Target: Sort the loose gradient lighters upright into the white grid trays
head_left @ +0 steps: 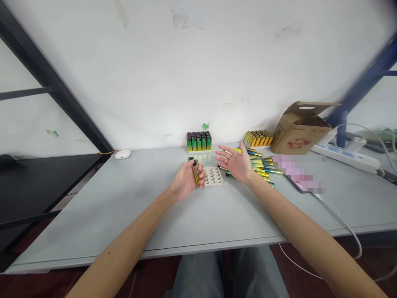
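On the grey table top (93, 215), head view: left hand (186, 180) clenched around a slim yellow lighter (195, 174), which stands nearly upright just beside a white holed tray (214, 176). Right hand (235, 162) open, fingers spread, holding nothing, hovering over a loose heap of metallic lighters (259, 165). Farther back: a block of upright green lighters (199, 141), a yellow batch (258, 138), a cardboard box (297, 130).

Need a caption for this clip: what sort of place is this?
Probably a plain workroom for small hand assembly: rows of upright lighters on a grey table, a white holed tray, and a cardboard carton nearby.
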Tool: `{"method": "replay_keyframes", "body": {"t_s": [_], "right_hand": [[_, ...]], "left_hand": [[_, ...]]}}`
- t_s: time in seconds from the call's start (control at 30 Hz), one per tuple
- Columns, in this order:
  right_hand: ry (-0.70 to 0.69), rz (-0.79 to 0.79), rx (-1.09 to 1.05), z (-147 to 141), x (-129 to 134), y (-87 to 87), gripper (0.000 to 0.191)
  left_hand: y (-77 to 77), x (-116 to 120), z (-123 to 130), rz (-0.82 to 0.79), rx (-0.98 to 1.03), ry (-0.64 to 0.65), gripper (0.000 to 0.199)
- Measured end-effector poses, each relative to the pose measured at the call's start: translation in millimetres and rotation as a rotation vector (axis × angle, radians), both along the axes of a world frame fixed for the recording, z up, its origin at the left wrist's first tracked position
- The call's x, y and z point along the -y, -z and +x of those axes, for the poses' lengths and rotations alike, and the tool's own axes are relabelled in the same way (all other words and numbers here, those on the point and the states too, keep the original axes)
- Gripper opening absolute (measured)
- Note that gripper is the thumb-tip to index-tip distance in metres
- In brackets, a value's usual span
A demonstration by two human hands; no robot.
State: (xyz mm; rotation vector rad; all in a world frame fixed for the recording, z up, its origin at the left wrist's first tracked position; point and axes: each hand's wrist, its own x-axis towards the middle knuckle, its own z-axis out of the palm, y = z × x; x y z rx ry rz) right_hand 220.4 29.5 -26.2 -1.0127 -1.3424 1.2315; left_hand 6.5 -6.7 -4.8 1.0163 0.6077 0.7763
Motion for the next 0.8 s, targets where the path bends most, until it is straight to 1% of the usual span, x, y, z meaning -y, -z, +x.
{"method": "replay_keyframes", "body": {"t_s": [0.07,0.1,0.2,0.27,0.33,0.43,0.53,0.7,0.8], "right_hand": [[0.038,0.071,0.100,0,1,0.1,0.082],[0.072,0.141,0.195,0,1,0.4,0.078],[0.158,0.435,0.630,2,5,2.1,0.055],[0.133,0.583,0.882,3,7,3.7,0.040],[0.086,0.640,1.006,3,8,5.5,0.034],[0.064,0.642,1.061,1,9,8.3,0.033],[0.042,0.637,1.068,-2,10,11.0,0.034],[0.051,0.660,1.066,-4,12,14.5,0.035],[0.067,0.647,1.050,-3,12,15.3,0.037]], "left_hand": [[0.8,-1,-1,-0.026,0.013,0.010,0.030],[1.4,-1,-1,-0.036,0.021,0.012,0.032],[3.6,-4,-3,-0.047,0.049,0.007,0.040],[5.3,-5,-2,-0.028,0.046,-0.014,0.045],[7.1,-6,-1,0.008,0.021,-0.039,0.050],[9.6,-7,0,0.039,-0.005,-0.067,0.054],[10.4,-7,1,0.025,0.005,-0.066,0.055],[7.3,-4,1,-0.037,0.027,-0.041,0.049],[5.8,-3,1,-0.040,0.022,-0.038,0.043]]}}
